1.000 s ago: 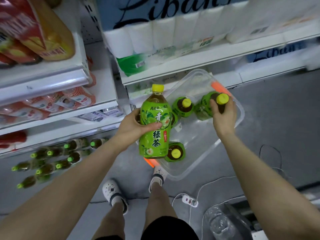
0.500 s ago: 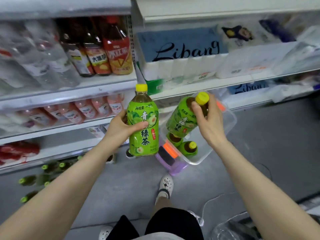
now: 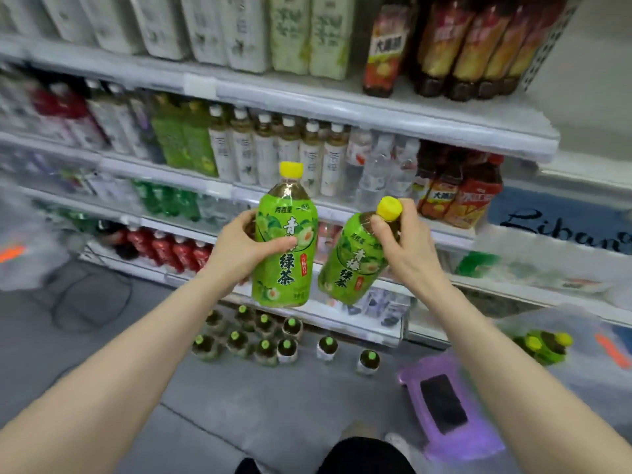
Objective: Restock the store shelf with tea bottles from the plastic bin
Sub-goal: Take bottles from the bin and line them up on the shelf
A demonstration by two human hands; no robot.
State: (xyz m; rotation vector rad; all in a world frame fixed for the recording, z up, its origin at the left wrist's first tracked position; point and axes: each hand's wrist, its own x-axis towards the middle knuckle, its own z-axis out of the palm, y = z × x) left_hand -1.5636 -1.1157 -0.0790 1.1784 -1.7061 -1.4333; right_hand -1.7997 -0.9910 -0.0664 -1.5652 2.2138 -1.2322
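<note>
My left hand (image 3: 244,249) grips an upright green tea bottle (image 3: 285,258) with a yellow cap around its body. My right hand (image 3: 405,248) holds a second green tea bottle (image 3: 349,265) by the neck, tilted with its base toward the left. Both bottles hang in front of the drinks shelf (image 3: 307,97). The clear plastic bin (image 3: 561,323) sits on a stool at the lower right, with more yellow-capped bottles (image 3: 543,345) inside. A row of like green bottles (image 3: 184,145) stands on the middle shelf to the left.
Several small green-capped bottles (image 3: 263,340) stand on the grey floor below the lowest shelf. A purple stool (image 3: 448,405) is under the bin. Red and brown drinks (image 3: 458,189) fill the shelf's right end. Tissue packs (image 3: 561,227) lie on the neighbouring shelf.
Both hands have lifted the two bottles up and away from the bin. The view has swung up and left from the bin to the drinks shelves.
</note>
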